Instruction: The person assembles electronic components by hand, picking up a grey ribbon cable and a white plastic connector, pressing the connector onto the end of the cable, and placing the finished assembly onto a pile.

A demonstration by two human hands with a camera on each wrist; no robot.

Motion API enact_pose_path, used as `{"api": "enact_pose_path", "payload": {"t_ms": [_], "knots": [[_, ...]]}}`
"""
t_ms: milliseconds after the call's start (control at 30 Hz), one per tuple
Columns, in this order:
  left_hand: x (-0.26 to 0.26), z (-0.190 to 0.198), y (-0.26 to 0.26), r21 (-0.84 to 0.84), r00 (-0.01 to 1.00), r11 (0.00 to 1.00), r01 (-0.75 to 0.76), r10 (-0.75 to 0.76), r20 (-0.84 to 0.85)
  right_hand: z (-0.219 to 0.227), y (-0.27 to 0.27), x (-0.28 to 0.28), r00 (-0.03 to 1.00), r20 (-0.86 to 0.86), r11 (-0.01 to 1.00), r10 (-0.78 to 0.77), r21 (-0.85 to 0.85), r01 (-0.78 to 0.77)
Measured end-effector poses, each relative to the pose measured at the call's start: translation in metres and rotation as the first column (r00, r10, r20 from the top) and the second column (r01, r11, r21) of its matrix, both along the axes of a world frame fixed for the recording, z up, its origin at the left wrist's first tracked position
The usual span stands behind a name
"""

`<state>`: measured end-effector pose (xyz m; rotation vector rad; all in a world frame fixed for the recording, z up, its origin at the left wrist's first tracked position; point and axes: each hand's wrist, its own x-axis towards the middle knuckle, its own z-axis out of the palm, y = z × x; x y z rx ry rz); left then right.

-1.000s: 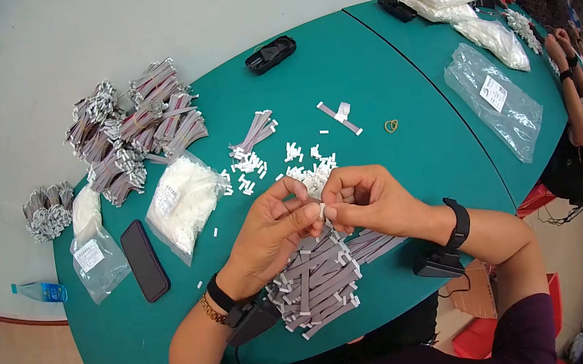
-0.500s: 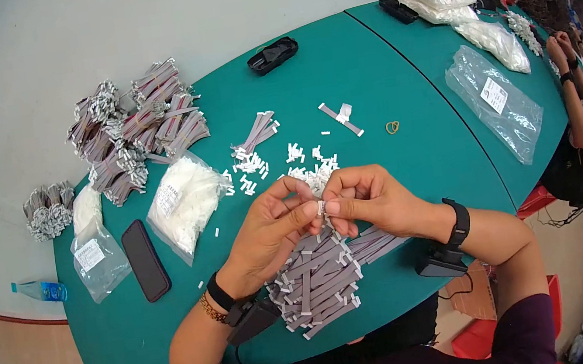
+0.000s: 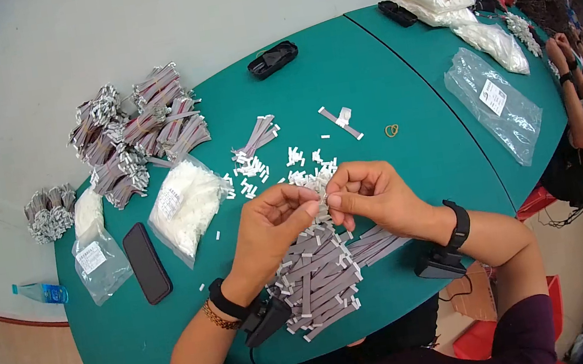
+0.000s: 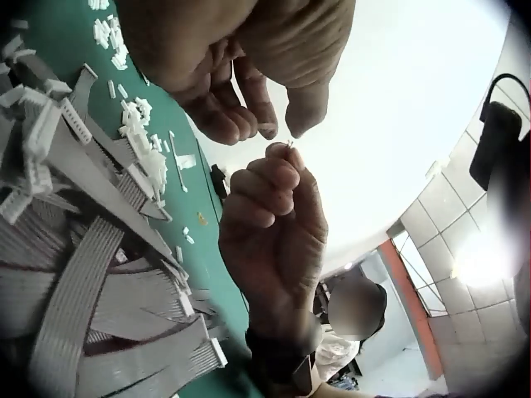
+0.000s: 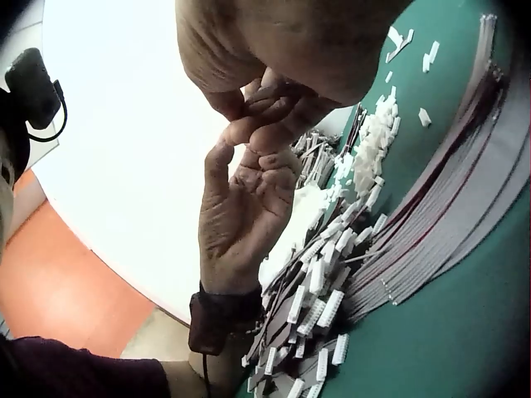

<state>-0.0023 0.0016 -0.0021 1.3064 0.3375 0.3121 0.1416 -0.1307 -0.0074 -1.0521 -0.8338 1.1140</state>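
Observation:
My right hand (image 3: 380, 199) pinches a tiny light piece (image 4: 290, 146) between thumb and forefinger; only its tip peeks out, and I cannot tell its kind. Close beside it, my left hand (image 3: 271, 226) has its thumb and forefinger slightly parted, with a gap between them in the left wrist view. Below the hands lies a pile of grey ribbon cables (image 3: 317, 283) with white end connectors. Just beyond the fingertips is a heap of small white connector parts (image 3: 318, 172). More flat ribbon cables (image 3: 379, 246) lie to the right of the pile.
Bundled ribbon cables (image 3: 167, 121) are stacked at the back left. Nearer are a bag of white parts (image 3: 183, 208), a phone (image 3: 146, 263) and a water bottle (image 3: 45, 292). A black case (image 3: 273, 59), rubber bands (image 3: 392, 131) and a clear bag (image 3: 514, 121) lie farther off.
Both hands were together at a small white piece. My left hand has drawn slightly away to the left and its fingertips have parted; the right hand keeps its pinch.

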Motion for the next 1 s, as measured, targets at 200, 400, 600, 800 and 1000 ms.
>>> {"api": "enact_pose_path", "payload": {"t_ms": [200,400,600,800,1000], "knots": [[-0.0003,0.0075,-0.0071,0.001,1.000,1.000,0.003,-0.003,-0.005,-0.0017,-0.0007,-0.0030,1.000,0.024,1.000,-0.014,0.017,0.013],[-0.0011,0.0034,-0.0062,0.007,1.000,1.000,0.005,-0.005,-0.004,-0.0032,-0.0013,-0.0047,0.999,0.043,1.000,-0.011,0.012,0.011],[-0.0005,0.0010,-0.0055,0.007,1.000,1.000,0.009,-0.009,-0.003,-0.0024,-0.0009,-0.0047,0.998,0.056,1.000,-0.016,0.009,0.016],[0.0000,0.0028,-0.0070,-0.004,1.000,1.000,0.015,-0.015,-0.002,-0.0032,-0.0011,-0.0051,0.998,0.060,1.000,-0.010,0.016,0.009],[0.0000,0.0001,-0.0069,0.003,1.000,1.000,0.001,-0.001,0.014,-0.0026,-0.0014,-0.0057,0.998,0.065,1.000,0.000,0.021,-0.001]]}}
